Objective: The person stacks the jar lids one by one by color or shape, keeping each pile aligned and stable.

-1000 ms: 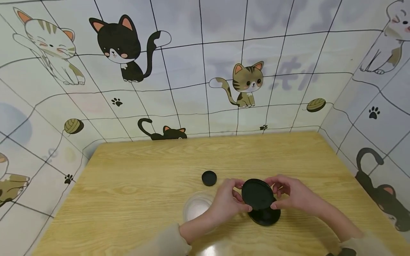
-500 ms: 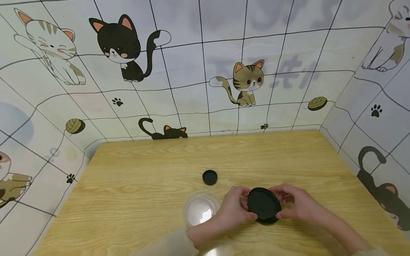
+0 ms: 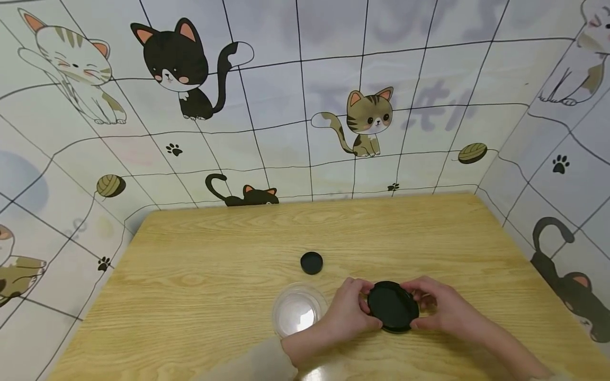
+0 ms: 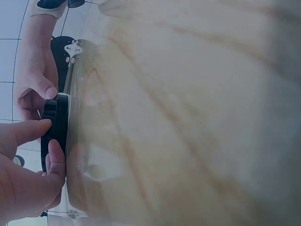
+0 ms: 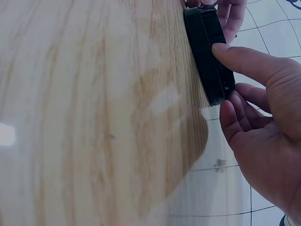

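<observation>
Both hands hold a black round lid (image 3: 393,306) by its rim on the right part of the table. It sits over a second black round piece, now mostly hidden beneath it. In the right wrist view a seam runs along the side of the black stack (image 5: 207,56). My left hand (image 3: 350,309) pinches the left edge, thumb at the near side and fingers at the far side. The right edge is gripped the same way by my right hand (image 3: 440,307). In the left wrist view the stack (image 4: 55,125) lies close to the tabletop between both hands.
A clear round plastic container (image 3: 293,312) stands left of the left hand, partly overlapped by that forearm. Farther back lies a small black round cap (image 3: 312,263). Cat-printed walls border the wooden table (image 3: 214,254) at the back and sides.
The upper black lid, earlier tilted above the lower black piece, has come down and levelled onto it. Both hands moved down and slightly right with it; in the last half second they barely shifted.
</observation>
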Demonstrator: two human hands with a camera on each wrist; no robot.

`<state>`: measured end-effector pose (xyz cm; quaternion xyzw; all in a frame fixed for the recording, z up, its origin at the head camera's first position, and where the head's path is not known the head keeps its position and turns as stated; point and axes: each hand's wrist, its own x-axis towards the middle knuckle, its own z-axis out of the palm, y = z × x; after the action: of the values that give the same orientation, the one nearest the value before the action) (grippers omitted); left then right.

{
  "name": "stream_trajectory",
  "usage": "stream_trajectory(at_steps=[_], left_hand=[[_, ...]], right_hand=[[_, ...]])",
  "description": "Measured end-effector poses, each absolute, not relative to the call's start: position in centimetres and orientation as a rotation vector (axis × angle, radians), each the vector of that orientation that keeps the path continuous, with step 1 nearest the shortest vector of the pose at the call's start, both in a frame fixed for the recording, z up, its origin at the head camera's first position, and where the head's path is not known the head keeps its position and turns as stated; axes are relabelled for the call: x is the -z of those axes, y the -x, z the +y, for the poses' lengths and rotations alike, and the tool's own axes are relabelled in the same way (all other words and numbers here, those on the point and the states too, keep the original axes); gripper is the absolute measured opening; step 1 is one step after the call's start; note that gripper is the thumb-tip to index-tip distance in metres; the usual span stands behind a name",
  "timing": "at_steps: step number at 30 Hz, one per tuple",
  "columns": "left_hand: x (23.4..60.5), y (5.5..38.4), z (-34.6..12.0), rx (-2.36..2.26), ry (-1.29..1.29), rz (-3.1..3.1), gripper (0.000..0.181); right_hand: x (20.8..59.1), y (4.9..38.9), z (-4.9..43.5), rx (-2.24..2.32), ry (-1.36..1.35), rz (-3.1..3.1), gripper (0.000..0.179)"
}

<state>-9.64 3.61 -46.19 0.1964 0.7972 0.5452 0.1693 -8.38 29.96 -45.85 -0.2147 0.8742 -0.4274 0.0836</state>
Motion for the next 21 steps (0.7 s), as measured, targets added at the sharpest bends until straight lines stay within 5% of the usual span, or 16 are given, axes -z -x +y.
stream_trajectory(at_steps=[21], left_hand=[[46.00,9.94,3.67,-1.513,-0.528,2.292,0.065]], right_hand=[[45.55,8.58,30.07,1.213,0.738,2.662,0.070]])
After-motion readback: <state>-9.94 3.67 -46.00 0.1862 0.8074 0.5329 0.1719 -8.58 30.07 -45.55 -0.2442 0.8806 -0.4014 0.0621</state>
